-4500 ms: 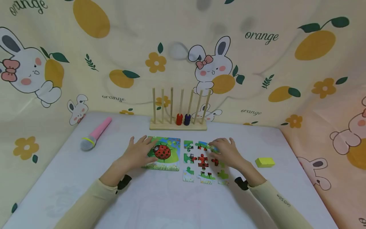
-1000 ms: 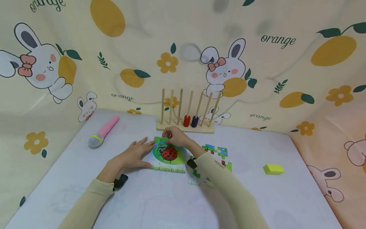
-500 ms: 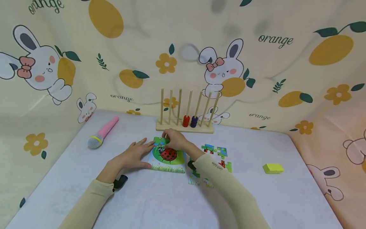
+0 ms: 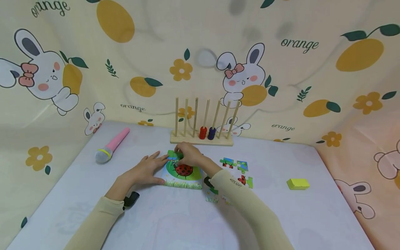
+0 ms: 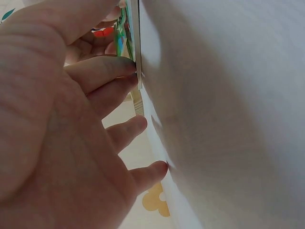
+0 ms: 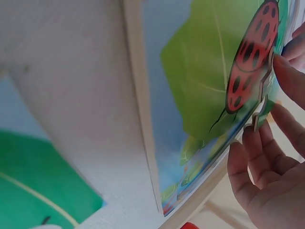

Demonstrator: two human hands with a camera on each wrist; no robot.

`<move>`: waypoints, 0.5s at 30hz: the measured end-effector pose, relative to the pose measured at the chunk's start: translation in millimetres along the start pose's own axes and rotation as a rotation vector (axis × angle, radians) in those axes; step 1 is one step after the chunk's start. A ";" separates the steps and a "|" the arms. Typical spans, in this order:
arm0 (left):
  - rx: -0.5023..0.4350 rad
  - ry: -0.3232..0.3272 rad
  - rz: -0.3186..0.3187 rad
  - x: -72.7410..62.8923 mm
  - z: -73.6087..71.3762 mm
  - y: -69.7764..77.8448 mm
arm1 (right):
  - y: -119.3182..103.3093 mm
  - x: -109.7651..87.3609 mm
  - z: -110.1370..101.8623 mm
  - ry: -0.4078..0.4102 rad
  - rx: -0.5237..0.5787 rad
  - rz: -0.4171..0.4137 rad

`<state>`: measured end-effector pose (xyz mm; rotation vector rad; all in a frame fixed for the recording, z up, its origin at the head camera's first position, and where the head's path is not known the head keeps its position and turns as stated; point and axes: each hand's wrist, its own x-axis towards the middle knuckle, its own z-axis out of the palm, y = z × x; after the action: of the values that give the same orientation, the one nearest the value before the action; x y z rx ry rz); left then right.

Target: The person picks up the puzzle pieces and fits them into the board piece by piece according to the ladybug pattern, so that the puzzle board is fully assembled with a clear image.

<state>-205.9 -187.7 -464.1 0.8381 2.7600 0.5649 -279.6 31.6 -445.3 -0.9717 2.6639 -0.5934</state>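
In the head view a ladybug picture board lies flat on the table. My left hand rests at its left side with fingers spread and fairly straight, the fingertips near the upper left edge. Over the board's upper left part my right hand pinches a green and blue jigsaw puzzle piece between thumb and fingers, seen nearly edge-on in the right wrist view. The left wrist view shows my left fingertips touching the board's edge. Loose jigsaw pieces lie right of the board, some hidden under my right forearm.
Behind the board stands a wooden peg rack with a red and a dark blue bead stack. A pink toy microphone lies at the left, a yellow block at the right. A patterned cloth hangs behind the table.
Since the oldest frame my right hand has gone from the loose pieces to the board with a piece. Within the last second it has shifted slightly left and lower; my left hand stays put.
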 end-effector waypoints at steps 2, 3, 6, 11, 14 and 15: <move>-0.002 0.002 0.003 -0.1 0.5 -0.5 | -0.9 0.2 0.7 -0.004 -0.025 0.000; 0.000 0.001 0.003 0.0 0.9 -1.0 | -1.3 0.1 0.9 -0.006 -0.038 0.003; 0.008 0.002 0.007 -0.1 1.7 -1.3 | -2.7 -1.2 0.9 -0.010 -0.058 0.006; 0.006 0.001 0.008 -1.0 1.5 -0.9 | -4.9 -8.9 -1.6 -0.003 -0.059 -0.014; 0.010 0.003 0.009 -1.1 0.6 -0.9 | -5.5 -17.4 -4.8 0.004 -0.158 -0.074; 0.012 0.004 0.009 -1.2 0.3 -1.0 | -5.5 -21.0 -5.8 -0.005 -0.222 -0.097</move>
<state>-205.3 -189.1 -464.7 0.8529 2.7676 0.5526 -262.9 43.3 -435.9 -1.1646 2.7334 -0.3177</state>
